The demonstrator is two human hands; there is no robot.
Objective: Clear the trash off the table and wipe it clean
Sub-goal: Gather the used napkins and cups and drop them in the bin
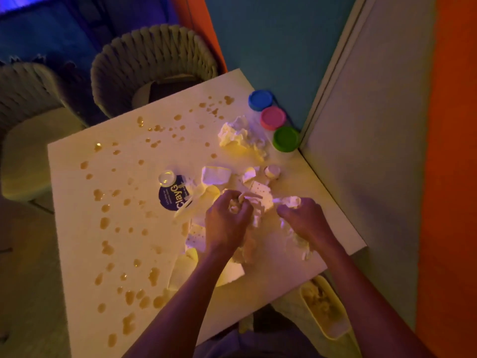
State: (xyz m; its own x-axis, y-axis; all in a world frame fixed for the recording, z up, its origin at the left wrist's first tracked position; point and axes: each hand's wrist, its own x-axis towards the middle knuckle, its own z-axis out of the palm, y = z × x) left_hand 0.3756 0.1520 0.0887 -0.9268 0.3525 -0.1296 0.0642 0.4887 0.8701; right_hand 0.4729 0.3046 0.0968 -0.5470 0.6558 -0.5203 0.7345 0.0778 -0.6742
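**Both hands gather paper scraps on a spattered table**

Crumpled white paper scraps (254, 202) lie heaped under and between the hands. The left hand (228, 220) has its fingers curled around a wad; the right hand (303, 218) pinches another scrap. Left of the fingers, amber droplets (105, 223) speckle the white table (85, 319) out to its open edge. Beyond the fingers, three lidded tubs (273, 117) line the far edge by the wall. A dark round label (171, 198) reads "ClayG".
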